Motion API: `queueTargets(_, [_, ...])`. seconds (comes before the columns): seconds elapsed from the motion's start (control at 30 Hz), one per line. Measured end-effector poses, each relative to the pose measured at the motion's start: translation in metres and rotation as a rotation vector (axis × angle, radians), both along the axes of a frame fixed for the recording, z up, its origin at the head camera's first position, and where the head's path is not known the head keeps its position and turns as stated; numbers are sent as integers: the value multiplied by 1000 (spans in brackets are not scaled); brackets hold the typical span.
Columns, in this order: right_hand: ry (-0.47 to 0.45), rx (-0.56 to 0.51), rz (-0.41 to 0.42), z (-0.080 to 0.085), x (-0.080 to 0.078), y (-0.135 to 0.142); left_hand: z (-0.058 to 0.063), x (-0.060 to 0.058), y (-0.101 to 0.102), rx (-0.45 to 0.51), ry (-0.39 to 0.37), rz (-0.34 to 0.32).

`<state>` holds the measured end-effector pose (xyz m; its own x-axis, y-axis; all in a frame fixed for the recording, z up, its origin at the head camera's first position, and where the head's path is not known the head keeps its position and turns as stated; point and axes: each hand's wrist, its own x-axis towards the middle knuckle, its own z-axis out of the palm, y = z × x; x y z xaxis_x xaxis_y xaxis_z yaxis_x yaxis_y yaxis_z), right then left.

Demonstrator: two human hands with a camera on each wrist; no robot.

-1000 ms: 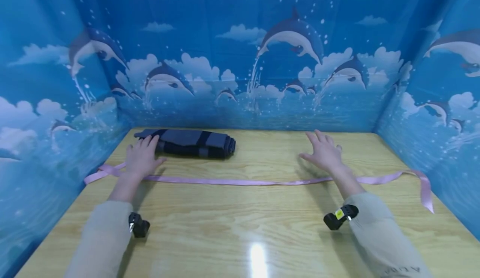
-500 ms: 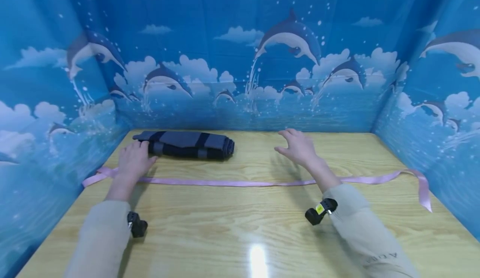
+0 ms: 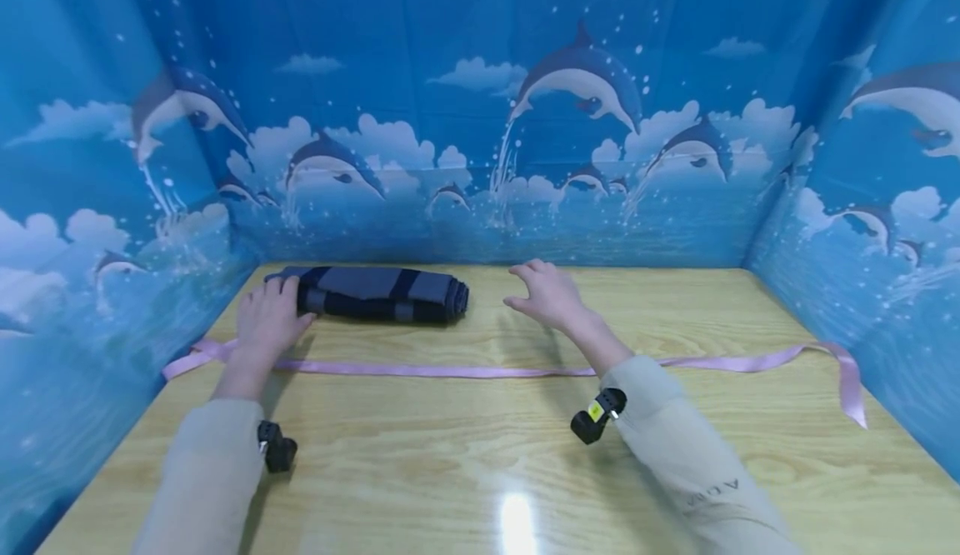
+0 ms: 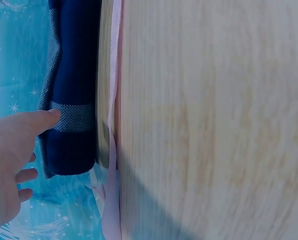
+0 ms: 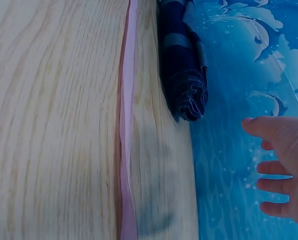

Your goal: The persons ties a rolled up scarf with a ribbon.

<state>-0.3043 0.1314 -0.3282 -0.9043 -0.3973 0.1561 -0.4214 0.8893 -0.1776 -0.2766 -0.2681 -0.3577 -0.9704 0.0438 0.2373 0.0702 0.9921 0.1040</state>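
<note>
Against the back of the table lies a rolled-up navy and grey striped cloth [image 3: 382,295], its layered end [image 5: 191,102] facing the right side. My left hand [image 3: 267,319] is at the roll's left end; in the left wrist view its thumb [image 4: 45,120] overlaps the grey stripe, but whether it touches cannot be told. To the right of the roll, apart from it, my right hand [image 3: 551,295] hovers over the table with fingers spread and slightly bent, holding nothing. A long pink ribbon [image 3: 442,371] stretches crosswise on the table in front of the roll, passing beneath both forearms.
The wooden table [image 3: 420,455] is bordered at the back and both sides by a blue dolphin-print curtain [image 3: 450,105]. The ribbon's right end [image 3: 851,384] curls near the right edge; its left end [image 3: 187,361] folds over by the left edge.
My right hand has moved left across the table, closer to the roll's right end. My left hand has shifted slightly left toward the roll's left end. Roll and ribbon stay in place.
</note>
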Motion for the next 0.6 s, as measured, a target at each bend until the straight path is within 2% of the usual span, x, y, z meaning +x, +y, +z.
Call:
queueTargets(0.2, [2, 22, 26, -2, -6, -14, 1, 0, -4, 6, -6, -11])
queueTargets(0.43, [-9, 52, 37, 2, -11, -34, 3, 2, -11, -13, -61, 1])
queueTargets(0.6, [-39, 44, 44, 4, -16, -49, 5, 1, -11, -38, -51, 6])
